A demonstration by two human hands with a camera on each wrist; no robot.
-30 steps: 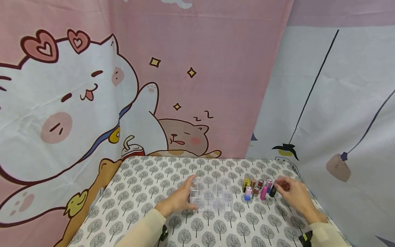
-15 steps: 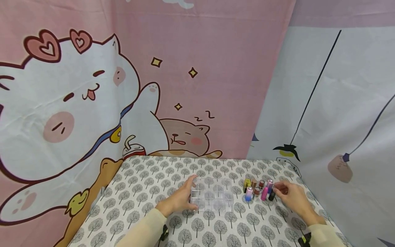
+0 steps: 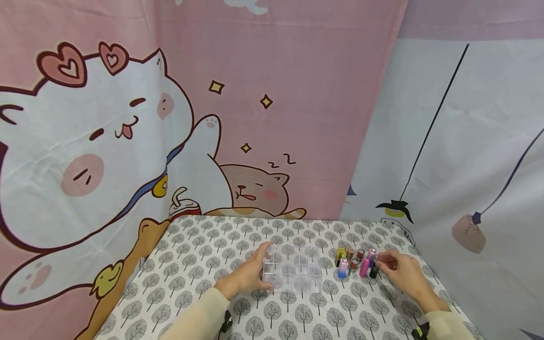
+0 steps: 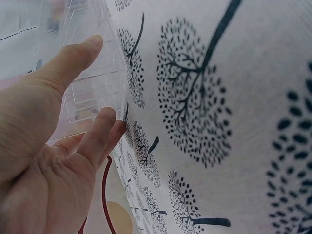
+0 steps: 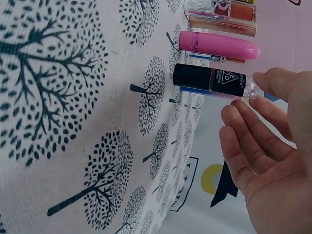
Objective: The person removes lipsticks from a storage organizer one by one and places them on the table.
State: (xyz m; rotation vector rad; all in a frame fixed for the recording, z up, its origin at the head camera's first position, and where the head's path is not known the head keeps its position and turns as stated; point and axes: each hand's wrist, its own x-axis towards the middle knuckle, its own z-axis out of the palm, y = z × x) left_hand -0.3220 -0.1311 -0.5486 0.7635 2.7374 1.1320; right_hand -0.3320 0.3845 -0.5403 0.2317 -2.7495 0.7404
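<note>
A clear divided organizer box (image 3: 291,269) lies on the tree-print cloth. My left hand (image 3: 246,273) holds its left end, with the thumb (image 4: 80,58) at the near corner and the fingers (image 4: 100,129) at the far one. To the right, my right hand (image 3: 401,271) pinches the clear top of a black lipstick tube (image 5: 209,79) between thumb and index finger. The tube stands upright at the cloth; the other fingers are loosely bent. Close beside it is a bright pink lipstick tube (image 5: 219,45). A pink-and-blue tube (image 3: 371,255) stands just behind, partly hidden.
Several more lipsticks cluster left of the black tube, among them a yellow-and-black one (image 3: 340,256), a pink-to-blue one (image 3: 343,268) and a brown-red one with a clear base (image 3: 353,267). Printed cartoon curtains (image 3: 314,118) rise behind the cloth-covered table (image 3: 272,309).
The black tube has shifted slightly left and toward me, standing straighter beside the pink one, with my right hand at its top. My left hand and the organizer box stay in place.
</note>
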